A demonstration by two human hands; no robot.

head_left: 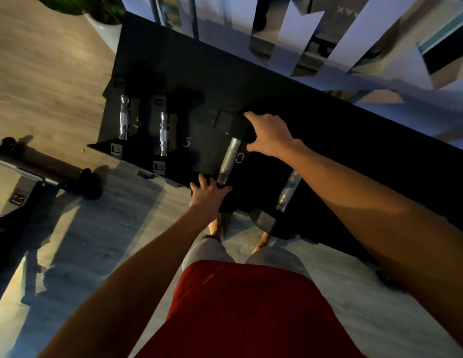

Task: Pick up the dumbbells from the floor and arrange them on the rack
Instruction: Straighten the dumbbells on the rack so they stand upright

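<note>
Fingers of your right hand point(269, 135) are wrapping over the far hex head of the dumbbell point(229, 158), while your left hand point(208, 193) is curling round its near head at the front lip of the rack point(328, 120). You are gripping both ends, probably so that the weight is going crosswise into its cradle under control, leaving the chrome handle bare between your hands. The dumbbell is lying across the rack at mid-view, handle running from six towards twelve o'clock. Whether it is fully set down I cannot tell.

At its nine o'clock a small dumbbell marked 5 point(163, 133) and its twin point(123, 117) are sitting in their own slots, well apart from your hands. At its four o'clock another hex dumbbell point(287, 192) is lying near, under your right forearm, crowding that side. A bench frame point(44, 169) is standing on the floor at nine o'clock and a potted plant point(106, 24) at eleven. Neither is blocking you.
</note>
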